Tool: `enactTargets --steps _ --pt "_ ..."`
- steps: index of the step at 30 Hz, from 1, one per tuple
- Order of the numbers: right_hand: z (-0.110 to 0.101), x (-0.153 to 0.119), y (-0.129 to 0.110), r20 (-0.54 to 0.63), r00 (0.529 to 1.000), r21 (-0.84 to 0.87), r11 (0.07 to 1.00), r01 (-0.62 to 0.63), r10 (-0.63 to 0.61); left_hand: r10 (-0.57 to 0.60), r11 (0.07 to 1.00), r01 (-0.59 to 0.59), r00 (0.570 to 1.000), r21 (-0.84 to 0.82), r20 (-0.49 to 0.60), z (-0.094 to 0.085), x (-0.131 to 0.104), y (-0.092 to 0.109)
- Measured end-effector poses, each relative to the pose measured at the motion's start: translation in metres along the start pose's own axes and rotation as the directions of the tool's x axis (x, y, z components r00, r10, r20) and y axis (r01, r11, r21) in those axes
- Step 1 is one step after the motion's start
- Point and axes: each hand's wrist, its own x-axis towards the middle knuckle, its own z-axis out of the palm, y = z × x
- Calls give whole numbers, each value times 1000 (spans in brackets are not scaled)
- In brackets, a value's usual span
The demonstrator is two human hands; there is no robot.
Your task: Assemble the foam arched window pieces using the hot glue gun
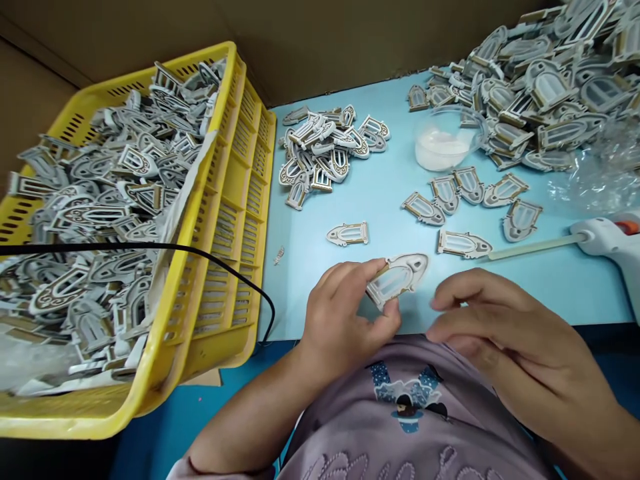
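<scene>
My left hand (345, 307) is closed on a small arched window frame (395, 280), pinching it between thumb and fingers above the table's front edge. The piece is white and grey with brownish edges, its pointed end toward the upper right. Just right of it, my right hand (515, 340) hovers with loosely curled fingers, their tips a little apart and no object visible between them. A similar frame (348, 233) lies alone beyond my left hand. Another frame (463, 244) lies beyond my right hand, close to the glue gun's (605, 240) long pale stick.
At left stands a yellow crate (240, 200) heaped with frames, crossed by a black cable (200, 253). A small pile (320, 147) sits at the back, a bigger heap (540, 87) at back right. Near that heap are a clear tub (440, 143) with white contents and crumpled plastic (595, 177).
</scene>
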Motion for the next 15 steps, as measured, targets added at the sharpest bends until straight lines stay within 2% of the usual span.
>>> enactTargets --steps 2,3,4,5,6,7,8,9,11,13,15 --pt "2 -2 -1 26 999 137 990 23 -26 1 1000 -1 1000 0 6 -1 0 0" --pt "4 -3 -2 64 998 269 963 -4 -13 2 1000 -2 1000 3 6 -1 0 1" --pt "7 -4 -2 120 993 432 899 -67 17 2 1000 -2 1000 8 3 -2 0 1" --pt "11 -6 -2 189 981 588 794 -154 51 2 1000 -1 1000 14 -5 -3 0 2" --pt "15 -7 -2 256 963 694 677 -246 88 3 1000 -3 1000 20 -17 -3 -1 2" --pt "19 -8 -2 302 945 733 602 -316 128 5 1000 -5 1000 25 -30 -4 -1 3" --pt "23 -9 -3 321 930 713 600 -363 180 10 1000 -8 999 30 -43 -4 -1 3" --pt "26 -9 -3 300 924 643 665 -379 236 16 999 -14 998 33 -55 -4 -2 3" --pt "30 -7 -5 148 945 383 864 -326 291 30 999 -28 997 33 -70 -3 -2 3" --pt "33 -4 -7 -15 978 105 973 -207 210 42 999 -40 995 34 -87 -1 -3 4" --pt "33 0 -10 -107 991 -89 992 -89 79 56 998 -53 994 34 -97 0 -3 4"
